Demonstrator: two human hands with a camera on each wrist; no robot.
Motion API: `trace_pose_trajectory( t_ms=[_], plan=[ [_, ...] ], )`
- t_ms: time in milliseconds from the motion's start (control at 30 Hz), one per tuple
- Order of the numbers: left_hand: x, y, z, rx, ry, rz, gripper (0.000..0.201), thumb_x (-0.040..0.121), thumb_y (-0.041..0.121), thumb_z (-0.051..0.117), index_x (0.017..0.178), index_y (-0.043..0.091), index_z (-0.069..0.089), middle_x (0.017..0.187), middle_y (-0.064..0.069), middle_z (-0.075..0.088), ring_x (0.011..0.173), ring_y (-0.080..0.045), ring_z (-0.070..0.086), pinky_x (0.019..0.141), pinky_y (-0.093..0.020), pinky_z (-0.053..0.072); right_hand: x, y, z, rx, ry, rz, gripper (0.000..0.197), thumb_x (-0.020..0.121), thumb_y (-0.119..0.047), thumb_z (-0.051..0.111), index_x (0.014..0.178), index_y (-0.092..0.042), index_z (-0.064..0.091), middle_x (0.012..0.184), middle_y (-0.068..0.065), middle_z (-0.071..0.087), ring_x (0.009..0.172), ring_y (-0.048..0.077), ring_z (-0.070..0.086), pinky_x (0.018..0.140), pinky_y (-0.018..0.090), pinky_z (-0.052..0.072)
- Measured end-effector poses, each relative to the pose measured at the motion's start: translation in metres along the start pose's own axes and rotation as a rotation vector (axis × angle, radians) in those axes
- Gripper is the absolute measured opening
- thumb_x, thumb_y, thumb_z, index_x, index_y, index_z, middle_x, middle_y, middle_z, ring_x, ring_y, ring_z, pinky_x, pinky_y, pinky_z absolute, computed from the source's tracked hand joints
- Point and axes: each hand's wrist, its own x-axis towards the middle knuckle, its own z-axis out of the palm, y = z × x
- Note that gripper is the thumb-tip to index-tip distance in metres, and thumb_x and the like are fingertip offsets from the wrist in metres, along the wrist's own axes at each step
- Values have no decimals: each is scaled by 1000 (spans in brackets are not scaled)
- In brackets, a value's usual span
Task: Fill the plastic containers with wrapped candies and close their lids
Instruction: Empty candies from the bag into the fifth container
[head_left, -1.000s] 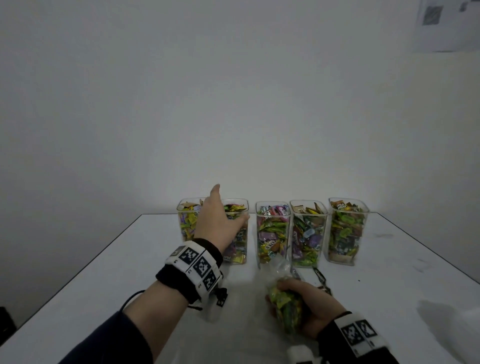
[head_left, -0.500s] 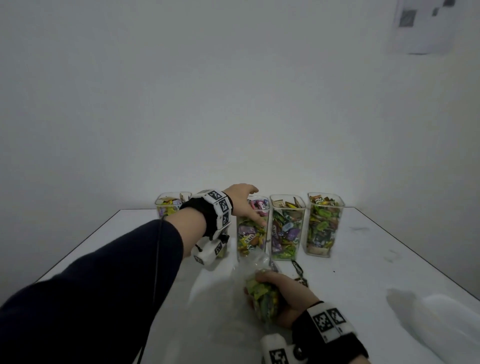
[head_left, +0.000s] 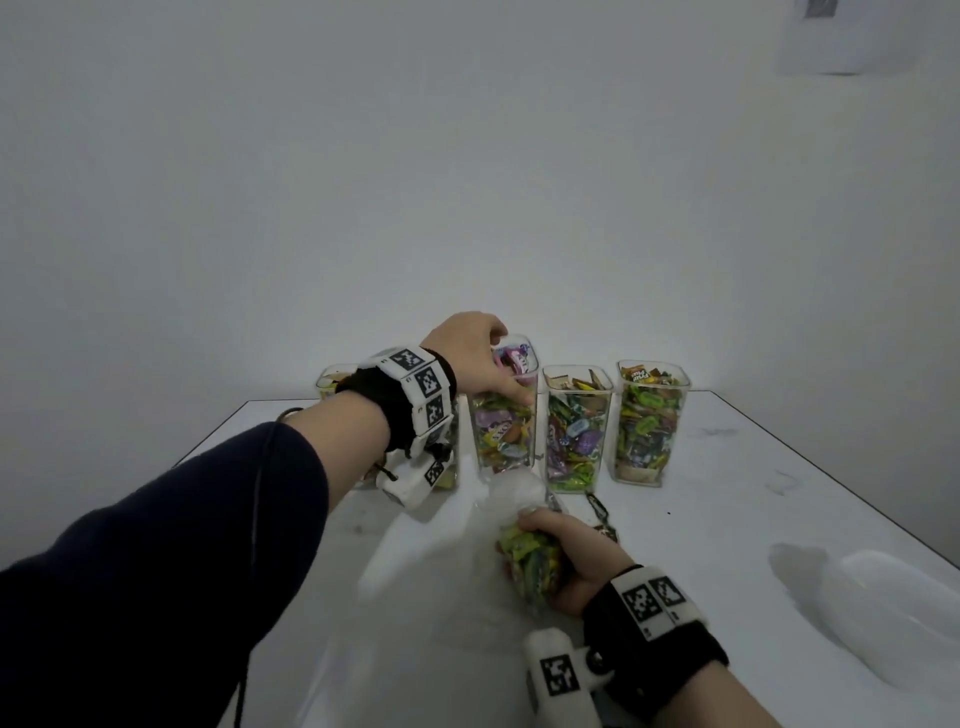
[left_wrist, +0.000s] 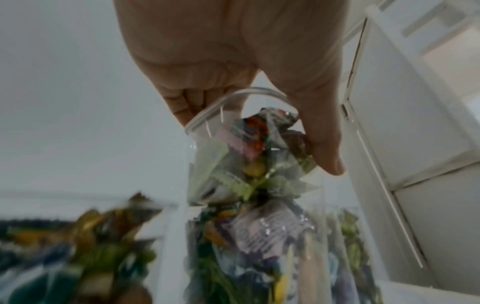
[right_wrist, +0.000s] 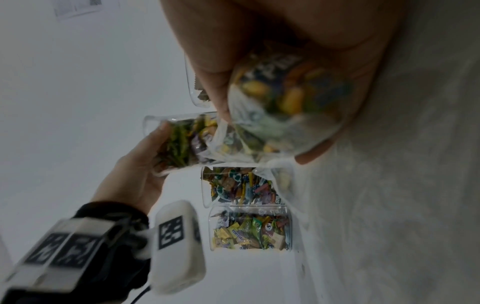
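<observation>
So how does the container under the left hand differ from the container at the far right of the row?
The left hand grips the middle container at its rim; the far-right container stands untouched. The middle container appears lifted and tilted; the far-right container stands upright on the table. Both are clear, lidless and full of wrapped candies.

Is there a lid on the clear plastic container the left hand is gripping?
No, the clear plastic container in the left hand is open-topped, with wrapped candies showing at its rim.

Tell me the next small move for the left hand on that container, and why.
Probably draw the middle container back toward the candy bag. The left hand grips it by the rim, it is open with candies near the top, and the right hand holds the bag nearer the body.
</observation>
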Motion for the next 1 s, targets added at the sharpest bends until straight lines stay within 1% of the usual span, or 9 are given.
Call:
trace_pose_trajectory(
  t_ms=[100,200,367,467,533,633,733,833,1000],
  plan=[
    [-21,7,-29,-26,63,27,98,46,60,85,128,15,54,122,3,59,101,-12,53,85,-23,39,0,0,-1,-19,-7,0,6,87,-7,55,88,-1,56,70,18,62,66,31,58,64,40,48],
    [-48,13,-53,-14,93,54,95,47,61,84,126,16,56,118,5,60,96,-9,51,81,-22,37,1,1,-1,35,-12,-20,2,86,-5,54,85,-3,54,72,19,60,64,31,58,59,36,53],
    [-101,17,-72,1,38,64,101,39,68,78,126,19,58,105,14,56,94,-6,52,72,-15,34,-3,-1,-4,216,50,-85,5,86,-4,56,83,-2,52,67,19,64,71,33,60,59,38,56],
    [-132,12,-70,-19,-13,54,109,28,75,67,124,22,60,98,20,54,91,-3,52,69,-10,33,-6,-3,-4,340,49,-117,6,87,-1,54,87,-4,50,85,21,57,75,35,58,55,41,57],
    [-148,7,-64,-35,-48,43,111,25,76,65,122,24,61,94,23,53,88,1,52,72,-11,35,-8,-4,-6,359,50,-130,5,88,-1,53,89,-4,49,93,22,53,79,36,57,52,41,57],
    [-163,0,-52,-60,-113,32,107,28,73,70,123,24,61,106,19,59,96,1,52,82,-15,36,-13,-4,-6,373,40,-124,5,90,-4,51,95,-3,50,97,22,53,82,34,57,49,38,56],
    [-173,-3,-41,-57,-170,26,99,40,64,81,127,22,59,119,15,60,101,1,51,87,-14,35,-18,-4,-6,343,30,-105,20,92,-9,50,110,-2,48,100,23,54,69,32,63,47,32,55],
    [-178,-6,-34,-37,-191,37,100,43,63,83,131,22,56,127,12,57,108,-1,50,91,-14,34,-23,-5,-8,334,21,-109,28,92,-11,48,119,-4,45,104,21,54,51,28,65,44,29,54],
    [-179,-3,-35,1,-241,71,104,45,66,80,135,22,51,136,10,50,123,-6,46,100,-18,32,-27,-6,-7,343,28,-144,31,92,-11,49,122,-7,45,107,20,53,53,27,63,45,29,54]
  ],
)
